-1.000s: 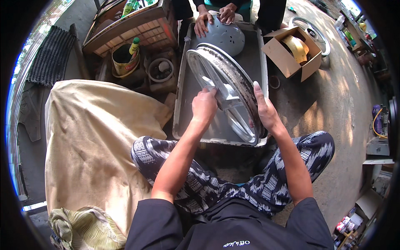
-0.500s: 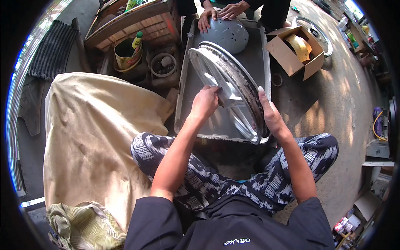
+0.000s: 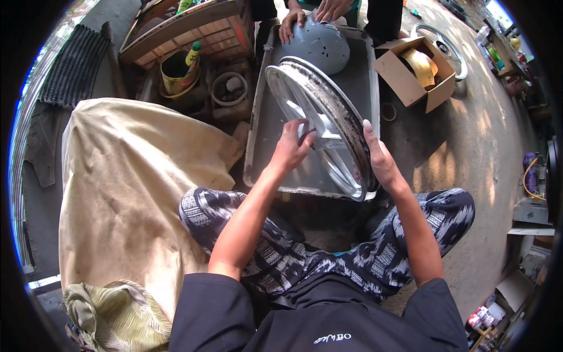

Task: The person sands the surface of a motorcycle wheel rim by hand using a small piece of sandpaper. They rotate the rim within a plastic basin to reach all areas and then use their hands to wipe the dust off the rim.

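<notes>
A silver motorcycle wheel rim [image 3: 350, 120] with spokes and a worn, dark-spotted outer band leans upright over a shallow grey tray [image 3: 249, 161]. My right hand [image 3: 382, 159] grips its outer band on the right side. By the hub and spokes, my left hand [image 3: 291, 145] is closed, thumb and fingers curled around a small dark piece that I cannot make out. At the tray's far end, a co-worker's hands [image 3: 290, 26] rest on a grey helmet shell [image 3: 319, 48] with small holes.
An open cardboard box [image 3: 404, 79] holding a yellow roll stands right of the tray; another wheel [image 3: 460, 56] lies behind it. At left are a bucket [image 3: 173, 79] with a bottle, a white tub [image 3: 230, 94], a crate [image 3: 193, 38] and a beige cloth cover [image 3: 135, 176].
My left hand has shifted slightly along the spokes, its thumb now more visible. The rim and my right hand stay nearly still. One co-worker's hand has lifted a little from the helmet shell.
</notes>
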The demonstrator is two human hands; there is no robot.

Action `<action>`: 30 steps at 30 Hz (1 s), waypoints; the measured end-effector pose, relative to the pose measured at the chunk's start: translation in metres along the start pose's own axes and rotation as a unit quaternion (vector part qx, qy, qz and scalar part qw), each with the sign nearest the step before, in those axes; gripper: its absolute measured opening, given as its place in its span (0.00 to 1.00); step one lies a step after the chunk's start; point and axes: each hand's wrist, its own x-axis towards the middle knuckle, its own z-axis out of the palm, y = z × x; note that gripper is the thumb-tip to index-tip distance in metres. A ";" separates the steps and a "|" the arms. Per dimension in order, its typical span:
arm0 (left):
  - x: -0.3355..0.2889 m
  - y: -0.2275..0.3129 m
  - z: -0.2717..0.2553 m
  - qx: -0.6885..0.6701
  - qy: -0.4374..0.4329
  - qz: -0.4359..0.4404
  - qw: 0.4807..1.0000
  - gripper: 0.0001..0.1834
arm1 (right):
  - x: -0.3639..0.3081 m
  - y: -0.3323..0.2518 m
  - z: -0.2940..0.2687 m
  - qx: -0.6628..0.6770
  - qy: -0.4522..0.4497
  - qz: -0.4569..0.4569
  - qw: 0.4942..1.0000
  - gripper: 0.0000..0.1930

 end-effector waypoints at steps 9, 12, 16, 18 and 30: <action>-0.022 0.036 0.025 0.240 0.100 -0.012 0.966 0.22 | 0.002 0.004 0.000 0.001 0.010 -0.009 1.000 0.43; -0.022 0.041 0.014 0.198 0.019 -0.087 0.976 0.21 | -0.001 -0.001 0.002 -0.004 0.022 -0.008 1.000 0.44; -0.012 0.030 0.007 0.103 0.036 -0.077 0.991 0.20 | 0.003 -0.001 0.003 -0.018 0.026 -0.013 0.999 0.44; -0.009 0.031 0.009 0.101 0.055 -0.074 0.991 0.20 | 0.018 0.023 -0.010 -0.062 0.038 -0.042 0.996 0.45; -0.009 0.048 -0.007 0.175 -0.008 -0.109 0.979 0.18 | 0.004 0.002 0.003 -0.033 0.034 0.004 0.999 0.47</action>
